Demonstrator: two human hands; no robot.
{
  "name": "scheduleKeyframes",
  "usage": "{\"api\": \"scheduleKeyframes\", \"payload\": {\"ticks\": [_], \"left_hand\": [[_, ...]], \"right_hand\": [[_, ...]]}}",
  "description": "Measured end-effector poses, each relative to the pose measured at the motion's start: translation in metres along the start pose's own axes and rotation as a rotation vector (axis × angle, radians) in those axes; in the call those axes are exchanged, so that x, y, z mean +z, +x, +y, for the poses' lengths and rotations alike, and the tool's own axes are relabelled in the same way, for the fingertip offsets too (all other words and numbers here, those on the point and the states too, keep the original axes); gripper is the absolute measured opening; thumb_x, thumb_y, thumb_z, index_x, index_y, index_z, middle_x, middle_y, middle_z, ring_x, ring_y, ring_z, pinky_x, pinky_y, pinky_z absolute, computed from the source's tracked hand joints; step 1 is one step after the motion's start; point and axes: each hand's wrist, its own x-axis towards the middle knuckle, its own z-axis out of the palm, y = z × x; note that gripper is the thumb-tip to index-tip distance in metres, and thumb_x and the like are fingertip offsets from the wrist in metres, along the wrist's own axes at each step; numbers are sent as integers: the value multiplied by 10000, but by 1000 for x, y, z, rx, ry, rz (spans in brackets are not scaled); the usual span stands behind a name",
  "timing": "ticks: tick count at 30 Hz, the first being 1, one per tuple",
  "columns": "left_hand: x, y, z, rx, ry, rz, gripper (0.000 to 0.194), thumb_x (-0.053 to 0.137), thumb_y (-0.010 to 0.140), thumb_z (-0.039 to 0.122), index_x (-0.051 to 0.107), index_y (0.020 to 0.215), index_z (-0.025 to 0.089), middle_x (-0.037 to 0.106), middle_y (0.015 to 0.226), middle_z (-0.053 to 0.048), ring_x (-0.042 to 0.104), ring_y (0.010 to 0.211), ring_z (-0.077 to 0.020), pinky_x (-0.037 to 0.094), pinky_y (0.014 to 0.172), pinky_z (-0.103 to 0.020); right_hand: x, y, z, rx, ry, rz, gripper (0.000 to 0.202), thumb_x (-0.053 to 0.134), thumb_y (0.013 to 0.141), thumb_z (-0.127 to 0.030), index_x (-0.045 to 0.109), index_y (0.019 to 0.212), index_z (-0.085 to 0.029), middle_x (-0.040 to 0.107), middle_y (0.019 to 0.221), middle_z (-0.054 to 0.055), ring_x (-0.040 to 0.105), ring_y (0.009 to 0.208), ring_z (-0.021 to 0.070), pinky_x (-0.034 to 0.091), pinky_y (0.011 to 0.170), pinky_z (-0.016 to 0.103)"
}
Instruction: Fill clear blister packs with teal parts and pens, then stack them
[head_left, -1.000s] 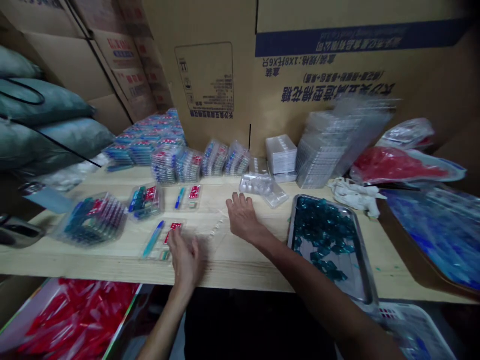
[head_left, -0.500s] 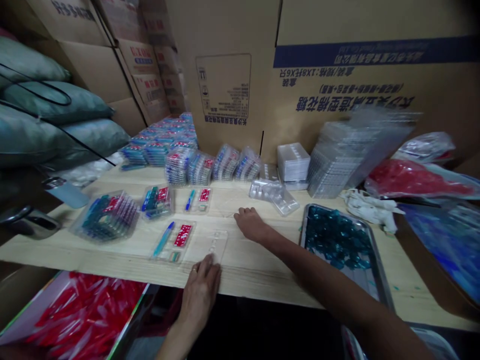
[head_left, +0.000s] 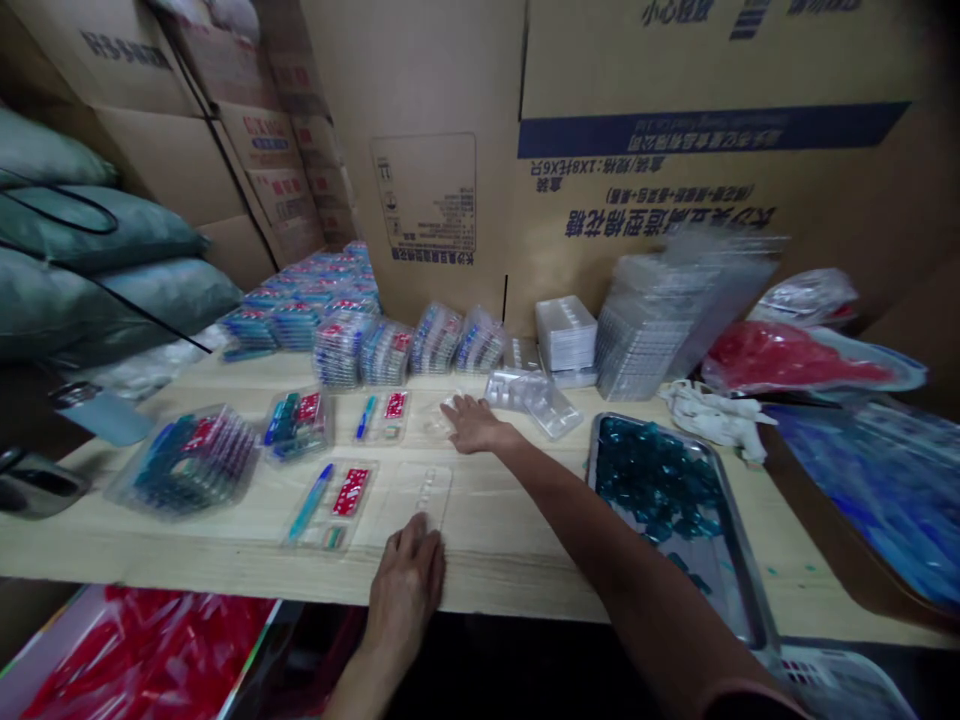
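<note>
My left hand (head_left: 409, 570) has its fingers pressed together on the near edge of a clear plastic blister tray (head_left: 435, 485) lying flat on the tabletop. Farther off, my right hand (head_left: 472, 423) spreads its fingers over another clear plastic piece (head_left: 441, 415), touching its right side. Left of the near tray lies a filled clear pack (head_left: 346, 505) with a blue pen-shaped piece, a red white-dotted piece and a small striped piece. A similar pack (head_left: 382, 415) lies behind it.
Stacked filled packs (head_left: 191, 465) stand at left, more along the back. Clear tray stacks (head_left: 649, 320) lean against a large carton (head_left: 427, 80). A metal tray (head_left: 596, 450) of teal pieces sits at right, beside white gloves (head_left: 712, 415). Red packets (head_left: 150, 650) fill a box below.
My right hand has moved forward, and its fingers have gone from curled to spread over the far clear piece. My left hand stays at the near tray. The view has shifted slightly.
</note>
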Motion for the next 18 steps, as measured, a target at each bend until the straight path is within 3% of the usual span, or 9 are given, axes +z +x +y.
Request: {"api": "scheduleKeyframes", "payload": {"ticks": [4,8,11,13,15,16,18], "left_hand": [[4,-13,-5,6,6,58,206,514,929,235,682,1049,218,643,1218,-132,642,963,-255,611,810,-410],[20,-2,-14,3,-2,22,226,492,931,202,683,1050,211,633,1263,-140,640,999,-260,598,832,-423],[19,31,-16,20,-34,-23,244,477,926,184,680,1060,204,621,1298,-146,614,1113,-294,546,922,-493],[6,62,-8,-2,-55,26,282,503,918,219,648,1158,197,575,1363,-163,511,1277,-349,470,994,-566],[-11,93,11,25,-100,65,447,557,897,270,541,1337,192,471,1474,-173,337,1419,-379,391,1056,-585],[-19,107,22,114,-157,6,553,593,876,288,472,1408,199,453,1494,-163,308,1439,-368,353,1090,-570],[-28,128,47,285,-286,-190,674,646,830,299,410,1457,225,553,1405,-147,445,1357,-341,368,1081,-510]], "right_hand": [[12,-18,-18,-28,-5,146,493,547,818,-139,509,1309,-126,559,1301,202,536,1203,296,335,1044,451],[6,-52,-8,103,101,256,406,453,845,-73,526,1243,-106,676,1061,182,653,994,262,449,903,396],[-7,-83,20,218,373,313,337,412,893,-116,566,1194,-124,727,991,120,694,859,199,502,756,287],[-14,-109,33,194,522,243,284,401,917,-139,621,1096,-141,748,928,68,699,747,150,498,663,232],[-19,-136,35,102,503,132,225,463,887,-140,669,979,-145,753,878,54,700,729,152,493,659,231],[-21,-149,32,55,447,97,195,500,862,-138,685,922,-146,754,882,65,704,770,173,495,692,248],[-24,-171,22,2,283,76,172,535,834,-149,702,877,-149,751,926,99,700,873,225,491,765,293]]}}
